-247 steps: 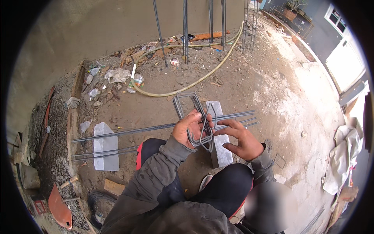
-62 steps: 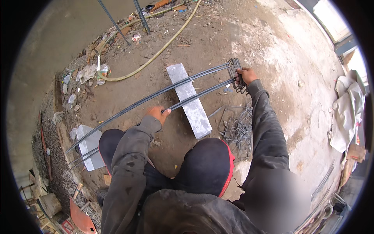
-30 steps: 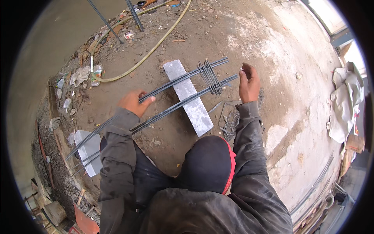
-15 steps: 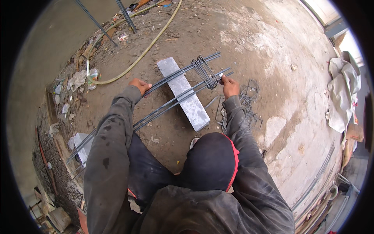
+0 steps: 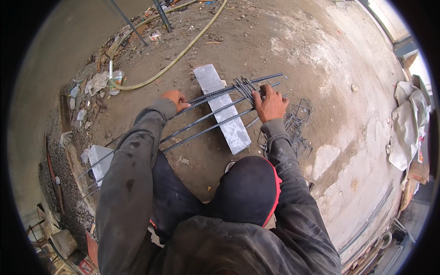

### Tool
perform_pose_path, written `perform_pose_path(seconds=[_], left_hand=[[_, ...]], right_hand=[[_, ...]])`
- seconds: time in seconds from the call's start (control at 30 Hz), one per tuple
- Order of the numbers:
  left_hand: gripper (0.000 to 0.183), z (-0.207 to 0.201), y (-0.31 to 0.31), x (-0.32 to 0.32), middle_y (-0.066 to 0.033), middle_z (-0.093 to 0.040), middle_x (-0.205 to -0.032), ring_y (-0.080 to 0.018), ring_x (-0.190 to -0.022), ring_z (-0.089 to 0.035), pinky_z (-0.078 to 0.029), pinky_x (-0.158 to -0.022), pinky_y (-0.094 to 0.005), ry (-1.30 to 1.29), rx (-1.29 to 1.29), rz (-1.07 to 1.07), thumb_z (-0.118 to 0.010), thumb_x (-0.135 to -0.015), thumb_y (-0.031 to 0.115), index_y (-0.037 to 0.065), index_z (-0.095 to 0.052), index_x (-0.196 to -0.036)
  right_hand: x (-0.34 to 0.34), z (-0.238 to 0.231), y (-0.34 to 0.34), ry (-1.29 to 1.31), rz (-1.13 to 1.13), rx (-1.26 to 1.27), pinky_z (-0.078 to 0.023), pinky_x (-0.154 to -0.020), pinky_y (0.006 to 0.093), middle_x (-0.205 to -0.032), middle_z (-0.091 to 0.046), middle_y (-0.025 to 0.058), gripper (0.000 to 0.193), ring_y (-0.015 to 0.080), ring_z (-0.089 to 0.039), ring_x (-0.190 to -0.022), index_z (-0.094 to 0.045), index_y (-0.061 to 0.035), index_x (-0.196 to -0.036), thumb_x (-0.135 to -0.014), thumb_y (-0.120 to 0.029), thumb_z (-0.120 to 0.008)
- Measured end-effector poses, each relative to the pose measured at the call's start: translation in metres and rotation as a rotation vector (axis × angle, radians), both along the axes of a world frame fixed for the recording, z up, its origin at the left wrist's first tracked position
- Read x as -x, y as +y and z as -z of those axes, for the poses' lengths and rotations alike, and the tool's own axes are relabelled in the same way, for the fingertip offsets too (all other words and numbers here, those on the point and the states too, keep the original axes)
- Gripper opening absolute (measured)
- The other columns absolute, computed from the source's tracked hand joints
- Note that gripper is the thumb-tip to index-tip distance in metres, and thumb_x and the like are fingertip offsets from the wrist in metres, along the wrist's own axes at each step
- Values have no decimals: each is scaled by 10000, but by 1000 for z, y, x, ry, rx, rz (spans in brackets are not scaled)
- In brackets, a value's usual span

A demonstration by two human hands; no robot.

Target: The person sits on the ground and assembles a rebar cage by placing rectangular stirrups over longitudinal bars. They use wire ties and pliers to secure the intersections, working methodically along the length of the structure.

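Observation:
Several long steel rebars (image 5: 192,123) lie across a grey concrete block (image 5: 234,135), with their far ends sticking out beyond it at the right. A bunch of square wire stirrups (image 5: 244,90) sits around the bars near those ends. My left hand (image 5: 175,101) is closed on the far rebar, left of the block. Closed around the near side of the stirrup bunch is my right hand (image 5: 271,104), its thumb and fingers partly hiding the wires and bar ends. The bars' near ends run under my left forearm.
Loose stirrups (image 5: 298,121) lie piled on the ground right of my right hand. A yellowish hose (image 5: 183,54) curves across the dirt ahead, near upright steel bars (image 5: 162,16). Rubbish lines the left edge. A pale sheet (image 5: 405,123) lies far right.
My right hand has shifted from the near bar ends onto the stirrups, which now lean differently. The near bars are spread farther apart. My left hand keeps its hold on the far rebar.

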State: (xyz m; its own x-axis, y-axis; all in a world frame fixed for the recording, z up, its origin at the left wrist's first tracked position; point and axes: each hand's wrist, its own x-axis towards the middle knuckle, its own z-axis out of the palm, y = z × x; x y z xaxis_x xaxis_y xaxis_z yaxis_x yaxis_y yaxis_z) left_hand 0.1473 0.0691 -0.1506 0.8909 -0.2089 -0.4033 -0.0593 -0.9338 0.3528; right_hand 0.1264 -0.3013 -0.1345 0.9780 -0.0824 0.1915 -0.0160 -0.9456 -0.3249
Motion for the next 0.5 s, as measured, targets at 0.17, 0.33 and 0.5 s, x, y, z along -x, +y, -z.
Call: perform_pose_path(seconds=[0.17,0.33,0.5], left_hand=[[390,22,24,12,-182,-723,-1103,-427,-1138,-633,-500,-977,-509,-73,103,84,-596,-1008,420,101,-718,-1195],[365,5,18,23,-119,-718,-1220,-379,-1211,-625,-479,-1031,-508,-189,133,-149,-595,-998,420,173,-705,-1242],[293,9,-26,-11,-125,-748,-1110,-376,-1109,-675,-510,-967,-511,-228,241,-108,-631,-972,408,211,-770,-1140]], right_hand=[[-6,4,34,99,83,125,-356,-1029,537,-1028,-761,119,370,301,-663,-1061,-699,-217,-1264,-1042,-446,-511],[1,15,50,-14,-200,262,-250,-1181,570,-1134,-740,146,681,301,-601,-1220,-498,-134,-1510,-1040,-619,-404],[2,31,17,73,-112,218,-230,-1189,613,-1229,-715,199,738,383,-669,-1142,-482,-74,-1500,-1034,-640,-397]])
